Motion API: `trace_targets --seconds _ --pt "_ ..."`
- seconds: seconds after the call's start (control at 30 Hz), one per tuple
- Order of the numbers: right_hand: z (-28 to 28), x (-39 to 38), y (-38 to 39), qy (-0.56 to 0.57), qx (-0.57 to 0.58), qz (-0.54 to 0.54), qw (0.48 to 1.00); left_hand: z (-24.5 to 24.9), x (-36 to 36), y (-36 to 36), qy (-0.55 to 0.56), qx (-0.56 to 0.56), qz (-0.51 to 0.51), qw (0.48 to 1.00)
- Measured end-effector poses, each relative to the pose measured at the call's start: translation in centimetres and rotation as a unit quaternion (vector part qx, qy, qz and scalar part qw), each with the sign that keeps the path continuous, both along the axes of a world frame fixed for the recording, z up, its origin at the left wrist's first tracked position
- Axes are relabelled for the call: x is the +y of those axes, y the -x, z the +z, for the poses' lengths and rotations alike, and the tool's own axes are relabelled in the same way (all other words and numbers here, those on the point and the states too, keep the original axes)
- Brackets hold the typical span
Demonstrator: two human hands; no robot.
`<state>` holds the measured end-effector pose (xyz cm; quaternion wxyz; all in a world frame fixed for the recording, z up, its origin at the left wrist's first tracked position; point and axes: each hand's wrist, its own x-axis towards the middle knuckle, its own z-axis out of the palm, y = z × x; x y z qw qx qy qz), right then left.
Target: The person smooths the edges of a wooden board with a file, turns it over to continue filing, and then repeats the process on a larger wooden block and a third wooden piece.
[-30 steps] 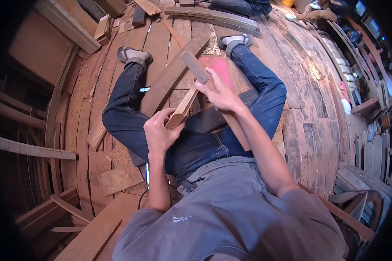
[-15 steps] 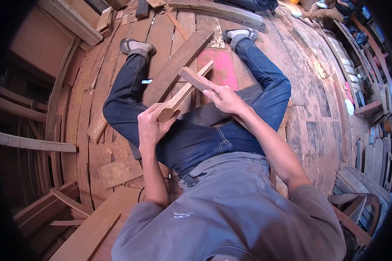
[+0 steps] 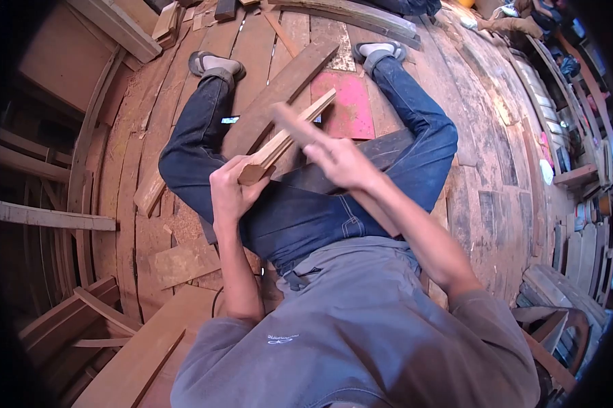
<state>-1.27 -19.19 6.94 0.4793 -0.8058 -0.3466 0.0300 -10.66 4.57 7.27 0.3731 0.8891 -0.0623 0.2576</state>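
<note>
My left hand [image 3: 229,190] is closed around the near end of a pale, tapered piece of wood [image 3: 289,141], which slants away up to the right between my legs. In my right hand [image 3: 349,165] is a flat brown strip of wood [image 3: 294,124], blurred by motion. The strip crosses over the pale piece, and its other end shows below my right forearm. A dark board [image 3: 381,151] lies across my lap beneath my hands. Beyond them, a brown plank [image 3: 279,95] lies diagonally on the floor between my legs.
A pink panel [image 3: 344,105] is on the plank floor [image 3: 483,136] ahead. Long timbers [image 3: 351,17] lie past my feet. Wooden frames [image 3: 92,136] stand at left, with a board [image 3: 140,347] near my left elbow. Another person [image 3: 524,24] is at the far right.
The brown strip and my right hand have shifted slightly left and toward me across the pale wood. My left hand keeps its grip with a small shift left.
</note>
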Motion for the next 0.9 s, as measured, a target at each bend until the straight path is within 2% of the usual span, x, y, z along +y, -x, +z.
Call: trace_targets --seconds 0.03,0.07,0.13,0.2,0.27,0.33,0.43,0.47,0.53,0.6,0.63,0.67,0.73,0.83,0.87,0.9 --pt "1.4 0.3 1.8 0.020 0.036 0.045 0.998 -0.1 0.0 0.2 0.003 0.008 -0.001 1.000" --pt "5.7 0.6 3.9 0.080 0.168 0.070 0.980 -0.2 -0.2 0.3 0.004 0.014 -0.001 1.000" --pt "3.3 0.1 3.3 0.045 0.096 0.073 0.992 -0.1 -0.2 0.3 0.001 0.025 -0.003 1.000" --pt "1.0 -0.9 0.6 0.035 0.076 0.048 0.995 0.0 -0.3 0.0 -0.010 -0.004 -0.005 1.000" --pt "-2.1 -1.5 -3.1 0.102 0.082 -0.037 0.991 0.1 -0.6 0.3 -0.013 0.001 -0.002 1.000" --pt "-0.2 -1.0 -3.3 0.170 0.123 -0.056 0.976 -0.1 -0.8 0.1 -0.009 -0.005 0.005 1.000" --pt "-0.7 0.4 0.8 -0.023 -0.034 0.025 0.999 -0.1 -0.6 0.1 -0.005 0.002 -0.002 1.000" --pt "3.7 0.3 3.1 0.052 0.084 0.051 0.994 0.1 -0.5 0.1 -0.008 0.002 -0.008 1.000" --pt "5.2 -0.1 3.6 0.111 0.148 0.050 0.981 -0.1 -0.8 0.4 -0.016 0.004 -0.013 1.000" --pt "-0.7 -1.0 0.4 0.008 -0.064 0.037 0.997 0.1 -1.3 0.1 -0.029 -0.004 -0.010 1.000" --pt "-1.9 -1.5 -1.1 0.034 -0.027 -0.011 0.999 0.2 -1.6 0.1 -0.023 0.002 -0.006 1.000" --pt "-1.3 -2.0 -2.5 0.112 0.049 -0.040 0.992 0.2 -1.7 0.2 -0.022 0.001 -0.005 1.000" --pt "0.2 -1.6 -3.7 0.185 0.115 -0.054 0.974 0.0 -1.8 0.1 -0.017 -0.005 -0.001 1.000" --pt "-0.6 0.0 -0.2 0.030 -0.062 0.010 0.998 -0.3 -1.4 0.0 -0.013 -0.013 0.000 1.000" --pt "2.6 0.3 2.2 0.031 0.028 0.058 0.997 -0.5 -1.1 0.0 -0.020 -0.008 -0.005 1.000" --pt "4.0 0.4 3.2 0.055 0.056 0.064 0.995 -0.5 -0.9 0.0 -0.025 -0.003 -0.010 1.000"
